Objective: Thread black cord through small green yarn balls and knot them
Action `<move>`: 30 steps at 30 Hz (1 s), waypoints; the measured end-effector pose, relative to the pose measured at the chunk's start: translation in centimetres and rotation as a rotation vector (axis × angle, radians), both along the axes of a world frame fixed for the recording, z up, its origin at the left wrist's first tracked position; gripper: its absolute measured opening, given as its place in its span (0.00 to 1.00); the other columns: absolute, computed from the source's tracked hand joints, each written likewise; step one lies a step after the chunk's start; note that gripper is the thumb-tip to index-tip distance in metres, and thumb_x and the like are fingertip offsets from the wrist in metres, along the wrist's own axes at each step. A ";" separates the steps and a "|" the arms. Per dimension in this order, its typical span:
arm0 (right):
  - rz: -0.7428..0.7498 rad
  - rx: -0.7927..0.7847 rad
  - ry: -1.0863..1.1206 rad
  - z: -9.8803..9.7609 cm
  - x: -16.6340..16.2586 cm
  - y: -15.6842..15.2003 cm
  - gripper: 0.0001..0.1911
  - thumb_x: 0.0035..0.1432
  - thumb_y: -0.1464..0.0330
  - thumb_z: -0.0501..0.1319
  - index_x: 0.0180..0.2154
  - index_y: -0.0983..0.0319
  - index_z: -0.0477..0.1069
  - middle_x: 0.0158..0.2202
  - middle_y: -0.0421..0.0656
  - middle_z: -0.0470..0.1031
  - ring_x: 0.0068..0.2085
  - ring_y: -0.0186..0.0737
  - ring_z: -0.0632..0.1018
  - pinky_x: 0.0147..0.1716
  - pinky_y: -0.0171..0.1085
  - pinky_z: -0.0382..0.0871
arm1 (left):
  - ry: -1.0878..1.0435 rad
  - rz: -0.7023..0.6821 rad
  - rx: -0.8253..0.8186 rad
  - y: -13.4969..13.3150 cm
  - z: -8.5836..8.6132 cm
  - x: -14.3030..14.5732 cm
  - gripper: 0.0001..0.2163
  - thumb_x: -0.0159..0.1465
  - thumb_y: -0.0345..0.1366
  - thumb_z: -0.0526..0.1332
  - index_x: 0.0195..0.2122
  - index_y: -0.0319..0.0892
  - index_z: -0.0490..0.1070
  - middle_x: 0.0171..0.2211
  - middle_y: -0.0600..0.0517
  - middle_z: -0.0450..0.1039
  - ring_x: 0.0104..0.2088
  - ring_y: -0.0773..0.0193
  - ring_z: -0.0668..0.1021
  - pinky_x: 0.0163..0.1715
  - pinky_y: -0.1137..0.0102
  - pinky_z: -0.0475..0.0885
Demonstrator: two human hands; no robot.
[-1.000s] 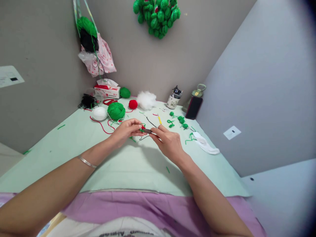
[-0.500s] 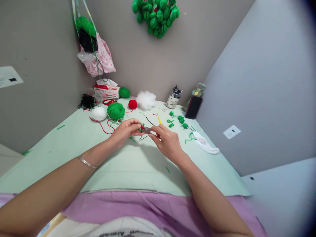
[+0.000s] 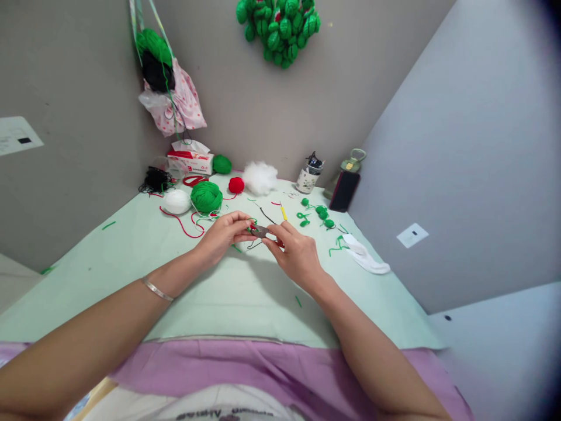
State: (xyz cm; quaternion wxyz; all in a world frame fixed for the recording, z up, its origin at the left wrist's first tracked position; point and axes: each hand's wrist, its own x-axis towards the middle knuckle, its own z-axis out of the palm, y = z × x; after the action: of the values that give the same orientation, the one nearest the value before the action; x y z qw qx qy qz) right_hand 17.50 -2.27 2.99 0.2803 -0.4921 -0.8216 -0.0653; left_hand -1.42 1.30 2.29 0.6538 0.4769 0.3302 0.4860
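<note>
My left hand pinches a small red and green yarn piece between thumb and fingertips. My right hand is closed on what look like pliers, a tool with a short grey metal head and reddish handles. The metal head of the pliers points left and meets the yarn piece; whether it grips it is too small to tell. Black yarn hangs below the tool. Just beyond my right hand lies a yellow-handled crochet hook. Small green crocheted balls lie to its right.
Green, white and red yarn balls lie back left, near red-handled scissors, a tissue box and stuffing. A jar, phone and white cloth are right.
The metal head of the pliers has turned slightly between my hands. Both hands keep almost the same place and hold; the whole view has shifted very slightly.
</note>
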 end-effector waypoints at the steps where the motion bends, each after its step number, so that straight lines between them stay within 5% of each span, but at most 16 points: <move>1: -0.006 0.003 -0.019 0.0 -0.1 -0.1 0.13 0.67 0.60 0.54 0.44 0.58 0.72 0.34 0.41 0.73 0.27 0.31 0.72 0.24 0.32 0.55 | 0.000 0.002 0.001 0.0 0.0 0.0 0.09 0.57 0.37 0.67 0.34 0.38 0.71 0.33 0.52 0.74 0.37 0.64 0.79 0.44 0.66 0.76; 6: -0.007 -0.032 -0.021 0.3 -0.3 -0.2 0.13 0.67 0.60 0.54 0.42 0.58 0.73 0.33 0.40 0.73 0.27 0.31 0.71 0.26 0.33 0.56 | 0.012 0.015 0.014 0.1 -0.3 0.0 0.09 0.57 0.37 0.67 0.34 0.38 0.71 0.33 0.52 0.72 0.37 0.64 0.79 0.44 0.66 0.75; 15: 0.002 -0.309 0.326 0.8 0.0 0.4 0.09 0.61 0.63 0.61 0.39 0.59 0.75 0.34 0.41 0.78 0.30 0.34 0.73 0.31 0.34 0.62 | -0.011 0.016 0.016 0.2 -0.5 0.1 0.09 0.57 0.37 0.67 0.35 0.38 0.70 0.33 0.53 0.74 0.34 0.65 0.80 0.44 0.65 0.75; 30: 0.024 -0.147 0.160 0.4 -0.1 0.1 0.09 0.63 0.63 0.59 0.41 0.59 0.72 0.34 0.40 0.75 0.30 0.33 0.72 0.30 0.33 0.59 | -0.053 -0.027 -0.029 -0.1 -0.3 0.3 0.04 0.62 0.32 0.60 0.36 0.38 0.69 0.33 0.50 0.76 0.33 0.65 0.81 0.43 0.66 0.77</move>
State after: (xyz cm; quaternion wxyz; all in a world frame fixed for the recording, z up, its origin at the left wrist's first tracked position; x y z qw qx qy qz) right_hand 17.45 -2.14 3.42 0.3089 -0.5050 -0.8051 0.0383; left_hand -1.09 1.22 2.03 0.6757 0.4587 0.3133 0.4846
